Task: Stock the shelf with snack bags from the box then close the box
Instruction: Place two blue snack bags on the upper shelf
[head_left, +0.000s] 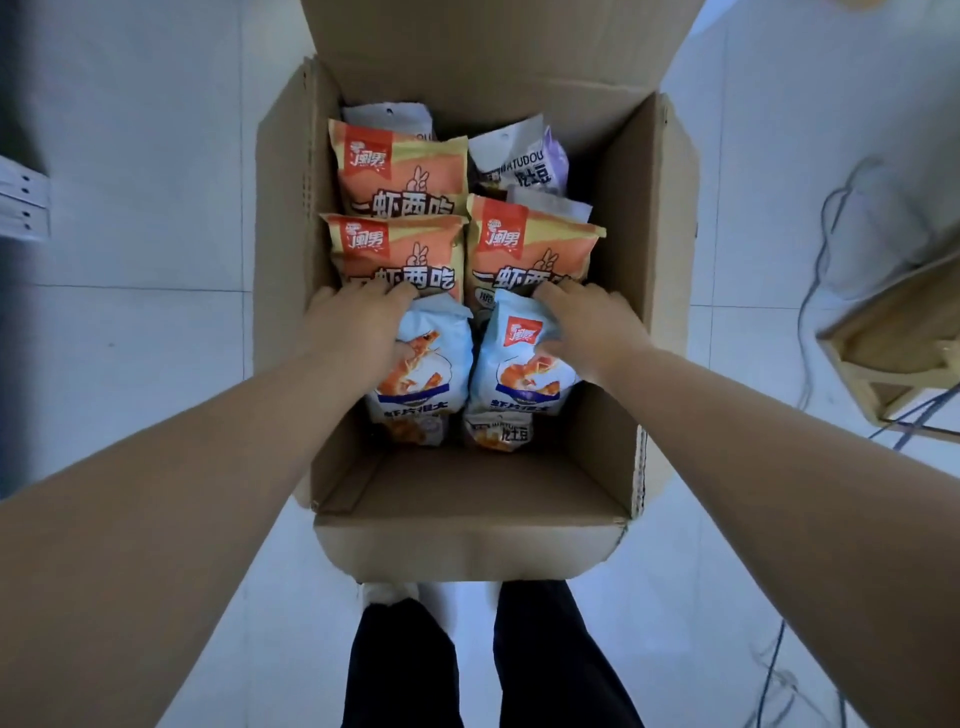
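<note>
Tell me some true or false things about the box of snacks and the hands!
1. The box is closed. False: its flaps are open and the bags inside show.
2. The left hand rests on a light blue bag. True.
3. The right hand is holding an orange bag. False: it is on the other light blue bag; the orange bags lie farther back.
4. Three orange bags show in the box. True.
5. The box sits on a table. False: it stands on the pale tiled floor, by the person's feet.
</note>
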